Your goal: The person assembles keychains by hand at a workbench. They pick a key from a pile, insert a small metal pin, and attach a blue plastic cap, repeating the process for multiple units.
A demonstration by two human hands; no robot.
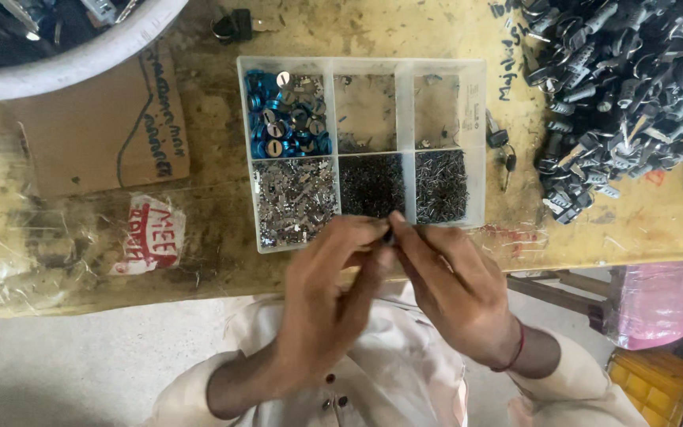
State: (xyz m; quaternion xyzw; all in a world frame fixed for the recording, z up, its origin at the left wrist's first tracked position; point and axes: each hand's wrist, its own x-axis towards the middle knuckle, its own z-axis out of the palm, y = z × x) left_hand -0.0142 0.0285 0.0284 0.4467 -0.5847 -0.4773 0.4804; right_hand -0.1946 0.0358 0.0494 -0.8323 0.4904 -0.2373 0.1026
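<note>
Hands meet over the near edge of a worn yellow table (199,198). The left hand (322,296) and the right hand (452,289) press their fingertips together around a small dark part (389,234), pinched between them and mostly hidden. It sits just in front of a clear plastic organiser tray (480,142) with 6 compartments: blue round caps (266,126) at the far left, silvery metal bits (294,198) below them, dark fine pieces (371,183) in the middle. A heap of dark lock cylinders (626,87) lies well apart to the right, a white tub (65,63) at the far left corner.
</note>
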